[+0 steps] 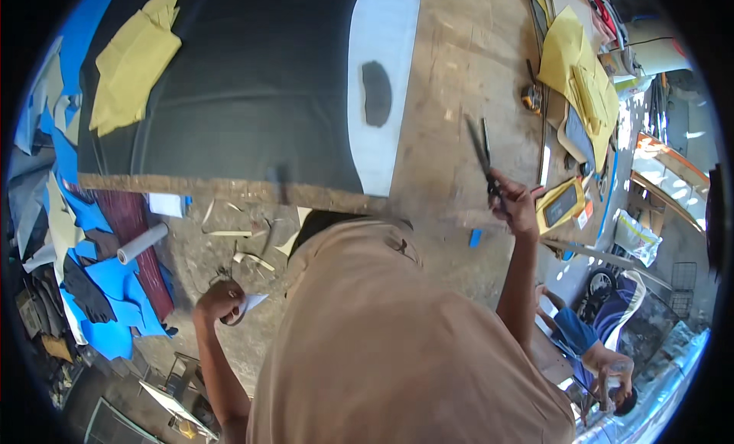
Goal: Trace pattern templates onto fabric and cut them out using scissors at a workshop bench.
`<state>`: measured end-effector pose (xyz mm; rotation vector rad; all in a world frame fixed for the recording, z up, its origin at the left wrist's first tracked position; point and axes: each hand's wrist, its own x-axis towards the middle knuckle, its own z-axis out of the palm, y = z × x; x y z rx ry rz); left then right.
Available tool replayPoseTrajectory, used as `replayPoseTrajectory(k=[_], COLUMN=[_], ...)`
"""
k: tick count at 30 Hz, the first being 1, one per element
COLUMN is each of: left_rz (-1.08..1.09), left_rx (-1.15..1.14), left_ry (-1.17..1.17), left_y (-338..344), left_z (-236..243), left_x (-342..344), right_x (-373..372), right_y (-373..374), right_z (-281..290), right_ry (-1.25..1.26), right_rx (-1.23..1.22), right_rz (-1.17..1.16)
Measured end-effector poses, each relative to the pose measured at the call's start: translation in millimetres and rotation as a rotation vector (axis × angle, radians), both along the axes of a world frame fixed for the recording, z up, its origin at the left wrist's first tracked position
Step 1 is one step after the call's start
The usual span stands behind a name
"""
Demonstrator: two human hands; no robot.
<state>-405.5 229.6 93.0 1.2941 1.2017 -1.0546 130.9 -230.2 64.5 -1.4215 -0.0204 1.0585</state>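
Note:
My right hand is closed on a pair of black scissors, held point-forward over the right part of the wooden table, beside a slim metal rod. My left hand is low at my left side, off the table, fingers curled on a small pale scrap and something dark that I cannot make out clearly. On the table lie black sheet material, a white strip with a dark oblong in it, and folded yellow pieces.
At the table's right are yellow sheets, a tape measure and a phone. Blue scraps and a white roll lie at the left. Another person is low at the right, near a wheel.

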Motion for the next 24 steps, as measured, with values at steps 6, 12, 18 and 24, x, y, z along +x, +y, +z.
replayPoseTrajectory(k=[6,12,18,24], left_rz=[-0.388,-0.008,0.855,1.244], left_rx=[0.63,0.849,-0.048,-0.173], left_ry=[0.003,-0.457,-0.679,-0.63], left_y=[-50.3,-85.5,-180.2,-228.9], left_z=[-109.9,-92.6,-69.2,-93.7], left_x=[-100.9,43.9,188.6,230.9], right_x=[-74.4,-62.3,-35.3,-4.5], right_y=[-45.6,-37.8,-0.6,13.3], right_z=[-29.5,-53.3,-73.5,-86.4], right_ry=[0.155,0.163,0.22,0.609], right_rx=[0.007,-0.054,0.015,0.14], right_rz=[0.241,0.306,0.363,0.65])
